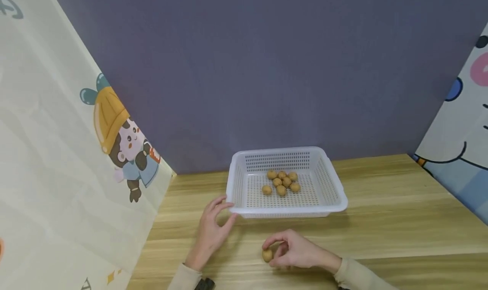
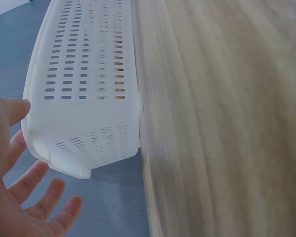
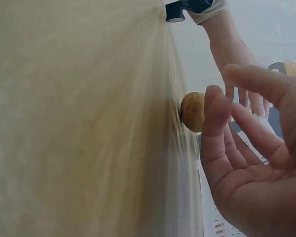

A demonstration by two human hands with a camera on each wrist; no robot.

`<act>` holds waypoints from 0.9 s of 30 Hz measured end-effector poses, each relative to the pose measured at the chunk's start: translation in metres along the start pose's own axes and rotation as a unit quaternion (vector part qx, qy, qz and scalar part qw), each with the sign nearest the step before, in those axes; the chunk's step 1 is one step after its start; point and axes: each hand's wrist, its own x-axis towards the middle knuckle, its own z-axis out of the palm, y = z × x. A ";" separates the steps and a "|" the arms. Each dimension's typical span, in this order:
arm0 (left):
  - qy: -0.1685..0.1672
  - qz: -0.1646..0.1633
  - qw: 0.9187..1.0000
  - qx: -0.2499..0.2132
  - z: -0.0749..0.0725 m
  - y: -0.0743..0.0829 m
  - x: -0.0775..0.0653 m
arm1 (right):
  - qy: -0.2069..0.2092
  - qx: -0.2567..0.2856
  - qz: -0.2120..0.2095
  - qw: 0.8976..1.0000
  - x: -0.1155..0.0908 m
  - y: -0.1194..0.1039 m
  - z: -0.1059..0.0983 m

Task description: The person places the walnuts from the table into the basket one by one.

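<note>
A small round brown potato (image 1: 267,255) rests on the table in front of the basket. Over it my right hand (image 1: 295,251) holds its thumb and forefinger curved and apart. In the right wrist view the potato (image 3: 192,112) shows beside the fingertips, partly covered by a finger. My left hand (image 1: 212,230) is at the near left corner of the white slotted basket (image 1: 286,209). The left wrist view has that thumb at the basket's rim (image 2: 34,106) and the other fingers spread loosely below. Several similar potatoes (image 1: 281,190) lie in the middle of the basket's floor.
The wooden table (image 1: 396,205) reaches back to a dark grey-blue panel (image 1: 267,70). At the left stands a pale sheet with a cartoon figure (image 1: 127,142); another printed sheet (image 1: 469,125) borders the right side.
</note>
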 end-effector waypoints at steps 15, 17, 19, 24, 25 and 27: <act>-0.005 -0.017 1.000 0.001 -0.002 -0.001 0.002 | 0.015 -0.049 0.055 0.997 0.014 0.006 -0.005; -0.003 -0.017 1.000 0.000 -0.002 -0.001 0.001 | 0.009 -0.053 0.053 0.997 0.013 0.005 -0.003; -0.003 -0.018 1.000 -0.001 -0.002 0.000 0.001 | 0.003 -0.059 0.046 0.997 0.013 0.003 -0.001; -0.003 -0.019 1.000 -0.003 -0.001 0.000 0.000 | -0.006 -0.080 0.024 0.996 0.014 -0.001 0.004; -0.002 -0.017 1.000 -0.002 0.000 0.000 0.000 | -0.007 -0.084 0.022 0.996 0.014 -0.001 0.005; -0.003 -0.016 1.000 -0.005 0.000 0.000 -0.001 | -0.009 -0.091 0.019 0.996 0.014 -0.001 0.005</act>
